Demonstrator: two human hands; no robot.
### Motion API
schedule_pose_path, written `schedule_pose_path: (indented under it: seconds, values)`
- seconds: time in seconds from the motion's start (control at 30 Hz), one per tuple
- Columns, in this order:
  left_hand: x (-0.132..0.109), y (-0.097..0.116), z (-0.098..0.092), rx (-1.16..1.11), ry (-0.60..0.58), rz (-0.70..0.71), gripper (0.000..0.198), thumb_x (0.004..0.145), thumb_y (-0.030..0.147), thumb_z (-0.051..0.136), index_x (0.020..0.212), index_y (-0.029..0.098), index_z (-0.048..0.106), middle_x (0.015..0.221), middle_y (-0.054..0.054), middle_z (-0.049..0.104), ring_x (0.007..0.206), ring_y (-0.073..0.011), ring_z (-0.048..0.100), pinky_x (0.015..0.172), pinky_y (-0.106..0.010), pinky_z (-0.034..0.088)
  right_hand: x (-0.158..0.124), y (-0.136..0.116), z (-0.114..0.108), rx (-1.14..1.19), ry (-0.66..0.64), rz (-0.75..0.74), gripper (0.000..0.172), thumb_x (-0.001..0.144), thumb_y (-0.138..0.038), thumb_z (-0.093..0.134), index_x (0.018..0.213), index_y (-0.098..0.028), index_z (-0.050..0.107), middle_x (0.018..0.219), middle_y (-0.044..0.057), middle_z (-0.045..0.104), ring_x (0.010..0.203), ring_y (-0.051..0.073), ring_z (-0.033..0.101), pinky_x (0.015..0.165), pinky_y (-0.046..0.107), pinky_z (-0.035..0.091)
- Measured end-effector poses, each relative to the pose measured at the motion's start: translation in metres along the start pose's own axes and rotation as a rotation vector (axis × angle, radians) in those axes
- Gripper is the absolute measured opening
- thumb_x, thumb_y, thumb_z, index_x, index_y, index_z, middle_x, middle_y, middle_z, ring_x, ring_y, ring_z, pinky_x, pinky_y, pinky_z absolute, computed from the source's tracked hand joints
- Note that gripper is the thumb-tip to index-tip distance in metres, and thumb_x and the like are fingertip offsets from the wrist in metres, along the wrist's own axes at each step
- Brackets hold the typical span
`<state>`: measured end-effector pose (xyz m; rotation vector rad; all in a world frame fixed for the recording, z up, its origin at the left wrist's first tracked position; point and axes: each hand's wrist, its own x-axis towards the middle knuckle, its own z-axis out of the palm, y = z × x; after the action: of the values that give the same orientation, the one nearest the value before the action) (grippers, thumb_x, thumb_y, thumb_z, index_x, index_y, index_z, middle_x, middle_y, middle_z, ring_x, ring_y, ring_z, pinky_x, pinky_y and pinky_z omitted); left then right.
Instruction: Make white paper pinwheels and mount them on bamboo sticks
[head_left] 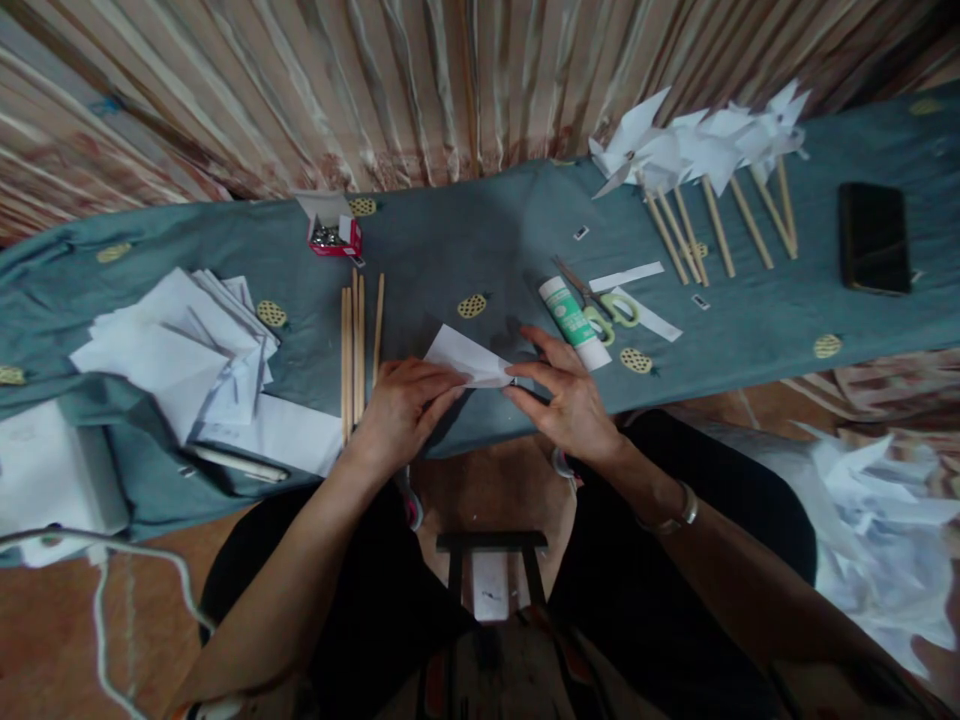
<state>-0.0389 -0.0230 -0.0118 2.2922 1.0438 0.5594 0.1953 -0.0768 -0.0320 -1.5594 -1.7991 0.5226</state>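
Observation:
A folded piece of white paper (469,358) lies on the grey-blue cloth of the table (465,240), partly lifted. My left hand (405,408) rests on the paper's left part, with the fingers pressed together on it. My right hand (571,395) pinches the paper's right corner between thumb and forefinger. Several wooden sticks (358,340) lie just left of my left hand. A glue stick (574,322) and green-handled scissors (606,308) lie just behind my right hand.
A pile of white paper squares (180,350) sits at the left. A small red box of pins (334,235) stands behind the sticks. Several white paper pinwheels on sticks (705,160) and a black phone (874,238) lie at the back right. More white paper (877,520) lies on the floor at the right.

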Motion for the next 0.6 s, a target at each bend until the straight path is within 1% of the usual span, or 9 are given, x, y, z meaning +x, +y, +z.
schedule_pose_path:
  seconds: [0.1,0.17,0.3,0.43,0.5,0.6]
  values:
    - [0.008,-0.003,0.001,-0.023,0.041,-0.061,0.028,0.096,0.034,0.053,0.085,0.02,0.075,0.086,-0.007,0.075,0.083,-0.022,0.068,0.078,-0.034,0.046,0.002,-0.001,0.001,0.032,0.008,0.019,0.011,0.086,-0.029,0.068,0.094,-0.028,0.076,0.142,0.005,0.059,0.13,0.028,0.056,0.112,0.047,0.044]
    - [0.014,-0.004,0.003,-0.008,0.068,-0.108,0.026,0.094,0.033,0.056,0.08,0.02,0.073,0.08,-0.006,0.072,0.076,-0.0209,0.066,0.073,-0.032,0.045,0.003,-0.002,0.002,0.053,0.017,0.038,0.012,0.089,-0.029,0.064,0.093,-0.028,0.076,0.141,0.005,0.061,0.129,0.028,0.057,0.112,0.047,0.044]
    - [0.021,-0.005,0.005,0.055,0.078,-0.16,0.024,0.092,0.032,0.057,0.081,0.019,0.074,0.077,-0.006,0.07,0.072,-0.0199,0.063,0.07,-0.032,0.043,0.007,-0.004,0.002,0.071,0.024,0.075,0.012,0.09,-0.029,0.062,0.087,-0.028,0.074,0.138,0.005,0.062,0.127,0.028,0.058,0.111,0.048,0.045]
    - [0.022,-0.006,0.007,0.12,0.111,-0.19,0.023,0.091,0.033,0.058,0.081,0.019,0.074,0.076,-0.005,0.069,0.073,-0.0205,0.063,0.072,-0.032,0.043,0.012,-0.005,0.001,0.054,0.021,0.082,0.012,0.089,-0.027,0.063,0.082,-0.025,0.071,0.134,0.009,0.064,0.125,0.028,0.059,0.109,0.05,0.046]
    - [0.023,-0.006,0.007,0.136,0.114,-0.201,0.022,0.09,0.034,0.059,0.081,0.019,0.074,0.075,-0.005,0.068,0.073,-0.0207,0.062,0.073,-0.032,0.044,0.013,-0.005,0.001,0.049,0.017,0.08,0.012,0.09,-0.027,0.062,0.082,-0.024,0.07,0.133,0.01,0.064,0.125,0.029,0.059,0.109,0.052,0.046]
    - [0.023,-0.006,0.007,0.155,0.118,-0.207,0.023,0.089,0.035,0.059,0.08,0.02,0.074,0.074,-0.004,0.068,0.071,-0.0204,0.062,0.072,-0.033,0.044,0.014,-0.006,0.001,0.046,0.019,0.089,0.011,0.09,-0.029,0.062,0.083,-0.024,0.069,0.133,0.01,0.065,0.124,0.03,0.059,0.109,0.053,0.045]
